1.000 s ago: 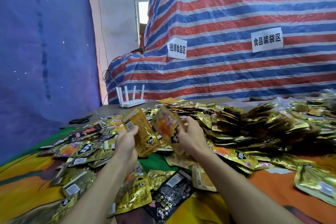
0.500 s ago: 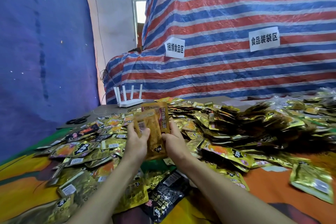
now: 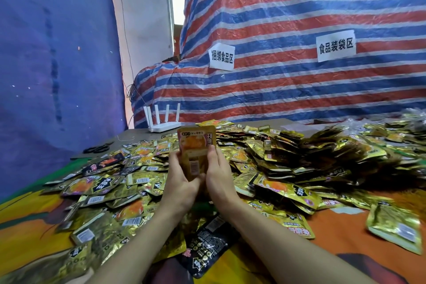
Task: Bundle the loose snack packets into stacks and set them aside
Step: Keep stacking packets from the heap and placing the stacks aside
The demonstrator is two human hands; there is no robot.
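A small upright stack of gold snack packets stands between my two hands above the table. My left hand grips its left edge and my right hand grips its right edge, palms facing each other. Loose gold packets cover the table on the left and in front. A black packet lies between my forearms. A big heap of gold packets rises on the right.
A white router with antennas stands at the table's far edge. Black scissors lie far left. A striped tarp with two paper labels hangs behind. One gold packet lies alone near the right edge.
My hands came together: the two packets held apart a second ago are now pressed into one upright stack between both palms.
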